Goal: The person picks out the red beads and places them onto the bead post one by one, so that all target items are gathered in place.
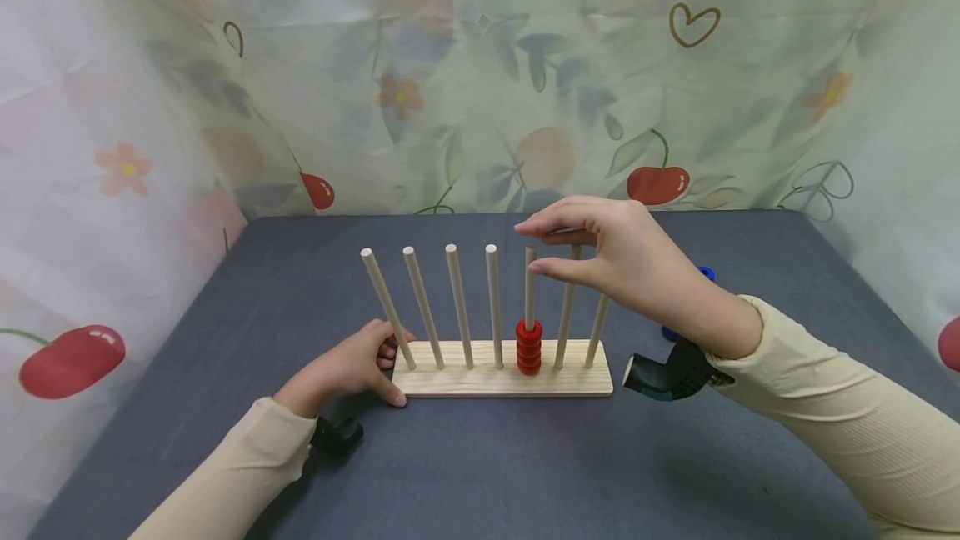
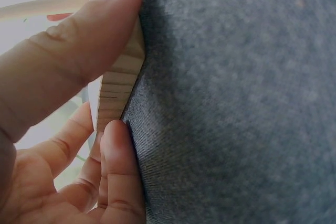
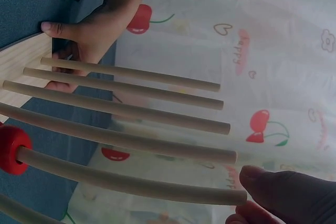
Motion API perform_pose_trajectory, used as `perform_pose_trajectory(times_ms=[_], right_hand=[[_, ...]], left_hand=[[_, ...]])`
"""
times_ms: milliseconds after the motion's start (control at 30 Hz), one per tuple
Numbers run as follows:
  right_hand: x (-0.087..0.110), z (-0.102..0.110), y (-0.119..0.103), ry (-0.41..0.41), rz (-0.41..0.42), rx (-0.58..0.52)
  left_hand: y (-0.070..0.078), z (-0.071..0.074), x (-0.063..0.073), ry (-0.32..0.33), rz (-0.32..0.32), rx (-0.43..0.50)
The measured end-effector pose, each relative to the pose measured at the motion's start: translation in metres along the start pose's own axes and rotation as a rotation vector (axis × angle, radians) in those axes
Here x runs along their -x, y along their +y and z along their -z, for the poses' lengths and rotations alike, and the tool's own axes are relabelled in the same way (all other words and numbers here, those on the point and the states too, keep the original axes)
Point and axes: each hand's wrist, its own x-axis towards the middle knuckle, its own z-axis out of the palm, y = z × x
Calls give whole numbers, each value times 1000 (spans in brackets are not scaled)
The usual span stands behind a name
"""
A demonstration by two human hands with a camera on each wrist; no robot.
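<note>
Head view: my left grip [image 1: 348, 367] pinches the left end of the base [image 1: 453, 383] on the table [image 1: 487, 457]. My right grip [image 1: 622, 248] hangs at the top of the fifth peg [image 1: 530, 294] from the left, thumb and fingers spread about its tip, holding nothing I can see. The red rings [image 1: 528, 348] sit stacked low on that peg.

Left wrist view: my thumb [image 2: 68, 59] lies against the base's edge, fingers at its end.

Right wrist view: the peg's tip shows free of rings. I'd judge the step is threading rings here; next seems to call for clearing the tip cleanly, base held steady.
</note>
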Motion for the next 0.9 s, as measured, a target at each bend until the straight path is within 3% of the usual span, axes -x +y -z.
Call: perform_pose_trajectory(times_ms=[367,533,700,900], right_hand=[[-2,1,0,-12,-23,-3],[1,2,0,1,-24,-86],[6,5,2,66,-9,-163],[14,18,5,164,-51,-104]], left_hand=[[0,0,-1,5,3,-18],[-1,0,-1,4,-14,-16],[0,0,0,-1,-17,1],[-1,0,0,3,-20,10]])
